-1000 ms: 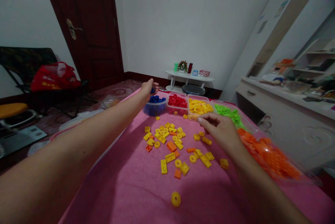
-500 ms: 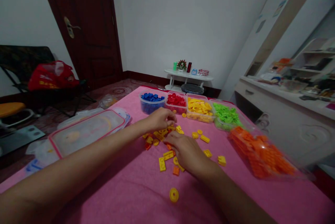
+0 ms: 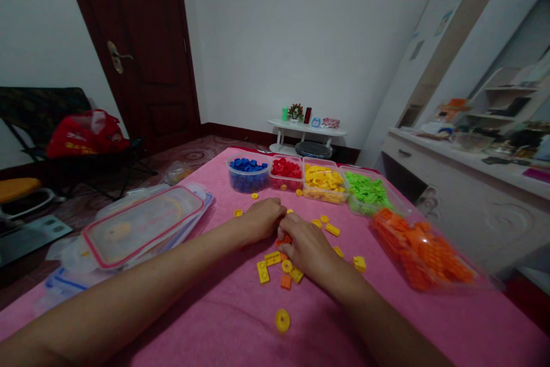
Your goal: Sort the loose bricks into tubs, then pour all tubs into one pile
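My left hand (image 3: 268, 219) is curled over the middle of the pink cloth, its knuckles up and its fingertips hidden. Against it, my right hand (image 3: 306, 241) has bent fingers, with orange toy building bricks (image 3: 283, 239) showing beneath the thumb. Both hands are closed around the heap of bricks, which they mostly cover. Just in front lie yellow bricks (image 3: 263, 272), a small yellow ring piece (image 3: 286, 265) and an orange brick (image 3: 286, 281). Nearer to me rests a yellow wheel-shaped piece (image 3: 282, 320). More yellow bricks (image 3: 332, 230) are scattered right of my right hand.
Along the far edge stand clear tubs of blue bricks (image 3: 248, 165), red bricks (image 3: 286, 168), yellow bricks (image 3: 324, 177) and green bricks (image 3: 366, 188). A box of orange bricks (image 3: 423, 247) is at the right. Stacked plastic lids (image 3: 146, 227) lie at the left.
My hands have come together over the heap, covering yellow bricks that showed between them. A yellow piece left of my left hand and another beyond it are now exposed.
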The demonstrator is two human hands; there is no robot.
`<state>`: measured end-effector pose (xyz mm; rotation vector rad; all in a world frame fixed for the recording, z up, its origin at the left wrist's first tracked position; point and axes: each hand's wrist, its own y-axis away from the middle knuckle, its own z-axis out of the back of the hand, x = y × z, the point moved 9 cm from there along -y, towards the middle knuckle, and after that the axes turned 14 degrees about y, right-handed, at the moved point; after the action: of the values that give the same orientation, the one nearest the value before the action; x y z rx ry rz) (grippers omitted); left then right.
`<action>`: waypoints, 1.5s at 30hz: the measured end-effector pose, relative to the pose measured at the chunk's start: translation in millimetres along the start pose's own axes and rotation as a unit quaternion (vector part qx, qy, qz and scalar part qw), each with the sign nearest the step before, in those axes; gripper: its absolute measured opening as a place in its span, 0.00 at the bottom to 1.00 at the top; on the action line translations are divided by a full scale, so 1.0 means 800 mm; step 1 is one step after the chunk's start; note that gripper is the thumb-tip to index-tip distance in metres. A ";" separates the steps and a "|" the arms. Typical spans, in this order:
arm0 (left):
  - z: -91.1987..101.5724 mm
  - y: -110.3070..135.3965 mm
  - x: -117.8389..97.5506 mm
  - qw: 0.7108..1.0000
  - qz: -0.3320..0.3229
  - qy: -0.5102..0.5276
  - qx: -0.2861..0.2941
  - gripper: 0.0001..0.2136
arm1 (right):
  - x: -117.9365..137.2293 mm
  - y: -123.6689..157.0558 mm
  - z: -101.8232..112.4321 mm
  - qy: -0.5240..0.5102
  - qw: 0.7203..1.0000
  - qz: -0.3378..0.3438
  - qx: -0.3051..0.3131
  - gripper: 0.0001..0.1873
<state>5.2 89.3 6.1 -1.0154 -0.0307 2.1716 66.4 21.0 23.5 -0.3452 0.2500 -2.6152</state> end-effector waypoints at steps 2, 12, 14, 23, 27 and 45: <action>-0.002 0.003 0.000 1.000 0.002 -0.004 0.004 0.05 | -0.008 -0.003 0.015 0.001 1.000 -0.009 -0.022 0.07; 0.030 0.020 -0.023 0.997 0.045 0.062 -0.017 0.07 | -0.081 -0.001 0.044 0.065 0.993 -0.081 0.056 0.10; 0.019 0.026 -0.030 0.993 0.054 0.095 0.049 0.08 | -0.077 0.002 0.030 0.087 0.989 -0.083 0.086 0.10; -0.030 0.044 -0.056 0.988 0.074 0.003 0.133 0.01 | -0.056 0.010 -0.001 0.191 0.968 -0.079 0.143 0.10; -0.039 0.042 -0.050 0.986 0.094 -0.004 0.139 0.03 | -0.075 0.007 0.000 0.174 0.973 -0.103 0.115 0.08; 0.027 0.035 -0.122 0.979 -0.130 0.097 -0.126 0.09 | 0.010 0.022 -0.057 -0.818 0.448 -0.360 0.014 0.23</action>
<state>15.1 13.4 76.7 -1.2861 -0.3351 1.8536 54.1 6.9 -22.6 -3.0488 -0.7605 -1.4516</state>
